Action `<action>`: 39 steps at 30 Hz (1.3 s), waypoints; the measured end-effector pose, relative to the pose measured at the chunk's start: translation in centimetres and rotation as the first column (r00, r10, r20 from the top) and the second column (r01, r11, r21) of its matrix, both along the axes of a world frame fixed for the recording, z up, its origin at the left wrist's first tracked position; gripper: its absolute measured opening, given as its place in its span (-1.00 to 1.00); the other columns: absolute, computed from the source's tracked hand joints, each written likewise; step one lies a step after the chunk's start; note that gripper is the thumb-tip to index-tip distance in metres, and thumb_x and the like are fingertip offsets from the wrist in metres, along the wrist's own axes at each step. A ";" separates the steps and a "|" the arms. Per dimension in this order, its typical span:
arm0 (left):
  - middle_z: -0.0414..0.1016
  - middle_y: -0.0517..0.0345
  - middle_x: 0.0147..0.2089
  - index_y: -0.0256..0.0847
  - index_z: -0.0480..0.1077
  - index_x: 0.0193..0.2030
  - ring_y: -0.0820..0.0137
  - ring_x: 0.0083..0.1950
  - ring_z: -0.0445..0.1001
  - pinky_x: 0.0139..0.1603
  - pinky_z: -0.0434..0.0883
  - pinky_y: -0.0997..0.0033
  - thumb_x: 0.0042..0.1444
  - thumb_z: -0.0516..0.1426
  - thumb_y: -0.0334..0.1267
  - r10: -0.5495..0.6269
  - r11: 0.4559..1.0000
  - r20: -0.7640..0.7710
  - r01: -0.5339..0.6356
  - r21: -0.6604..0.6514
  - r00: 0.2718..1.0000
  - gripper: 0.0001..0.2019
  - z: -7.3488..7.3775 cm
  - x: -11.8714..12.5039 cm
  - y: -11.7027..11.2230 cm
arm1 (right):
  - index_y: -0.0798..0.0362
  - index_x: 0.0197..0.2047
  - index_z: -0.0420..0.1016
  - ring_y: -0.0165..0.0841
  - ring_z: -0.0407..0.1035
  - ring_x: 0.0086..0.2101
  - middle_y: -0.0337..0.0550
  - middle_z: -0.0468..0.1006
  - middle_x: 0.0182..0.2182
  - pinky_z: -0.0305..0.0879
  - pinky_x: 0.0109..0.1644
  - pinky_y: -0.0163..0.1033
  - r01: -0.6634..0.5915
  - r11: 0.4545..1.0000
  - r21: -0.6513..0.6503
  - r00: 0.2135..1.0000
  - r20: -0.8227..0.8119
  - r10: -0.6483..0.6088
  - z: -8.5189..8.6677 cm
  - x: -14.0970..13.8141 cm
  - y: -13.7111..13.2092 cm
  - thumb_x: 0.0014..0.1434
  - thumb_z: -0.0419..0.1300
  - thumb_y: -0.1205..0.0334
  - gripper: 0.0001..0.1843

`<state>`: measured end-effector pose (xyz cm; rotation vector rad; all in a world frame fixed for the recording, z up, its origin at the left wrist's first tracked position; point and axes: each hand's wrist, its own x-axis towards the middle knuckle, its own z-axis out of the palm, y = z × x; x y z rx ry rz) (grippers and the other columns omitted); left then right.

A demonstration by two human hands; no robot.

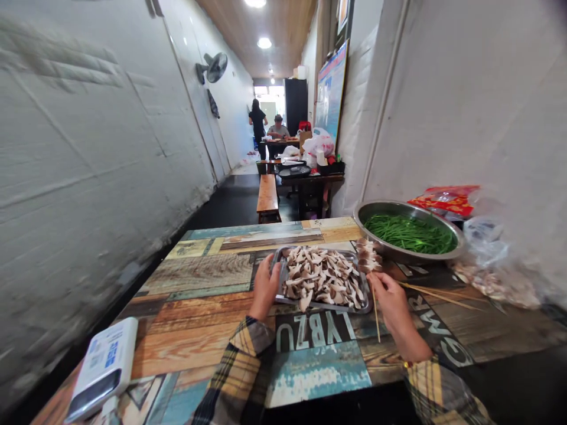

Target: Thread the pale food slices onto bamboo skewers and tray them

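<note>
A metal tray (325, 307) heaped with sliced mushrooms (321, 274) lies in front of me on the table. My left hand (264, 289) is at the tray's left side, thumb and fingers against its rim. Between the fingertips of my right hand (394, 304) is a skewer (377, 310). Mushroom pieces (368, 255) are threaded on its upper part, which rises past the tray's right edge. The bare lower end of the stick points down toward me. Several loose bamboo sticks (438, 292) lie to the right of that hand.
A steel bowl (458, 251) of green chives stands at the back right. Beside it are a red packet (447, 200) and clear plastic bags (485, 242). A white device (106, 360) sits front left. Farther off are a bench (268, 193), a cluttered table and two people.
</note>
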<state>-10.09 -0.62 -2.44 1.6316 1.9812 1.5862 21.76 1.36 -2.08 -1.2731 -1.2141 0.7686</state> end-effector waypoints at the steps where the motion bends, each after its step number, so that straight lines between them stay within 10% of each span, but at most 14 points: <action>1: 0.47 -0.14 0.06 -0.24 0.38 0.04 0.16 0.11 0.42 0.16 0.32 0.04 0.18 0.02 -0.16 0.022 1.000 0.003 -0.022 -0.011 1.000 -0.65 -0.2 -0.7 -0.4 | 0.09 -0.36 0.54 -0.39 0.31 -0.57 -0.23 0.51 -0.55 0.15 -0.54 -0.35 -0.079 0.996 -0.039 0.995 -0.056 0.077 1.0 -0.9 -0.5 -0.03 0.25 -0.16 -0.56; 7: 0.51 -0.06 -0.13 -0.26 0.47 -0.19 0.22 -0.04 0.46 0.06 0.38 0.13 0.00 0.09 -0.36 -0.099 0.989 -0.106 0.087 -0.117 0.989 -0.78 -1.6 -2.5 -3.1 | 0.07 -0.44 0.42 -0.58 0.01 -0.76 -0.40 0.34 -0.67 -0.12 -0.74 -0.44 -0.592 0.767 -0.249 0.799 -0.307 0.517 4.7 -12.1 -3.4 -0.03 0.25 0.00 -0.71; 16: 0.56 -0.02 -0.26 -0.25 0.50 -0.28 0.23 -0.15 0.49 -0.07 0.41 0.17 0.15 -0.03 -0.25 -0.022 0.979 -0.037 0.014 -0.204 0.999 -0.72 -0.3 -3.4 -4.7 | 0.08 -0.57 0.40 -0.49 0.30 -0.71 -0.33 0.42 -0.71 0.18 -0.71 -0.45 -0.638 0.723 -0.265 0.769 -0.275 0.577 2.8 -21.9 -2.5 -0.07 0.21 0.33 -0.91; 23: 0.48 -0.01 -0.25 -0.26 0.46 -0.19 0.26 -0.19 0.45 -0.12 0.40 0.22 0.05 0.14 -0.14 -0.063 0.979 -0.145 0.033 -0.199 0.987 -0.74 -0.4 -2.4 -4.8 | 0.07 -0.20 0.58 -0.36 0.48 -0.54 -0.18 0.62 -0.43 0.29 -0.64 -0.40 -0.623 0.757 -0.198 0.779 -0.072 0.623 3.5 -13.6 -4.9 0.04 0.21 0.19 -0.75; 27: 0.40 0.02 -0.22 -0.24 0.42 -0.21 0.25 -0.15 0.40 -0.06 0.38 0.20 0.03 0.15 -0.22 -0.081 0.973 -0.254 0.021 -0.232 0.964 -0.80 -0.7 -2.3 -4.7 | 0.11 -0.07 0.54 -0.29 0.52 -0.37 -0.04 0.64 -0.24 0.44 -0.31 -0.23 -0.255 0.967 0.022 0.940 0.239 0.243 2.2 -4.5 -2.8 0.19 0.07 0.10 -0.63; 30: 0.37 0.04 -0.24 -0.22 0.40 -0.28 0.24 -0.13 0.38 -0.03 0.36 0.20 0.06 0.10 -0.25 -0.099 0.965 -0.311 0.014 -0.264 0.945 -0.87 -0.7 -2.1 -4.4 | 0.14 -0.04 0.53 -0.20 0.49 -0.18 0.05 0.60 -0.14 0.39 -0.06 -0.11 -0.116 0.988 0.102 0.930 0.361 0.072 0.0 0.1 -1.1 0.14 0.08 0.17 -0.62; 39: 0.45 -0.02 -0.33 -0.21 0.42 -0.40 0.18 -0.19 0.43 -0.11 0.36 0.21 0.06 -0.01 -0.24 -0.021 0.948 -0.440 -0.123 -0.295 0.898 -0.80 -0.4 -3.3 -4.2 | 0.10 -0.09 0.57 -0.19 0.45 -0.18 0.02 0.59 -0.24 0.35 -0.02 -0.08 -0.103 0.989 0.109 0.900 0.433 0.046 -2.8 -0.9 -0.5 0.09 -0.01 0.43 -0.60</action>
